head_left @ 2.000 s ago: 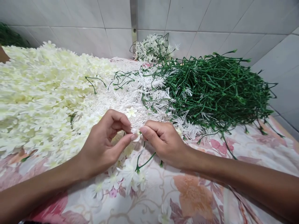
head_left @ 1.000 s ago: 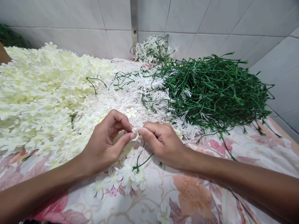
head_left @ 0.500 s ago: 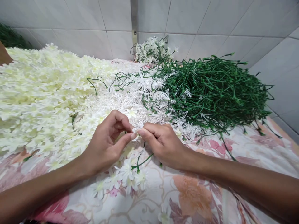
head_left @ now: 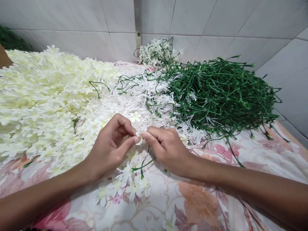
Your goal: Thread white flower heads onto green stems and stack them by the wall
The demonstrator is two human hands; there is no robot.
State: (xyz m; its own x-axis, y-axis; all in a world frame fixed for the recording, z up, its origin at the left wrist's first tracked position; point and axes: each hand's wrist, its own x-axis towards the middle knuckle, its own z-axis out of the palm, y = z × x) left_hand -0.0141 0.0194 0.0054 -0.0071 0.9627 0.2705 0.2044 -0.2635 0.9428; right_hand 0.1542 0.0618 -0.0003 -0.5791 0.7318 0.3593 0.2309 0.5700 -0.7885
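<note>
Thumb and forefinger of my left hand (head_left: 113,144) pinch the edge of a small white flower (head_left: 139,138) in the middle of the view. My right hand (head_left: 166,147) is closed on the same flower from the right, its fingertips almost touching the left ones. Below the right fingers hangs a green stem (head_left: 142,168) with thin branches. White flowers (head_left: 133,186) lie under it on the floral cloth (head_left: 154,208). Just beyond my hands spreads a heap of thin white stamens (head_left: 125,104).
A large pile of cream-white petals (head_left: 43,96) covers the left side. Green stems (head_left: 226,93) are heaped at the right. A bunch of assembled flowers (head_left: 157,53) rests against the tiled wall (head_left: 187,16). More greenery (head_left: 12,38) shows at the far left.
The green stem below my hands has shifted slightly left and tilted. Both hands keep their pinch in nearly the same place.
</note>
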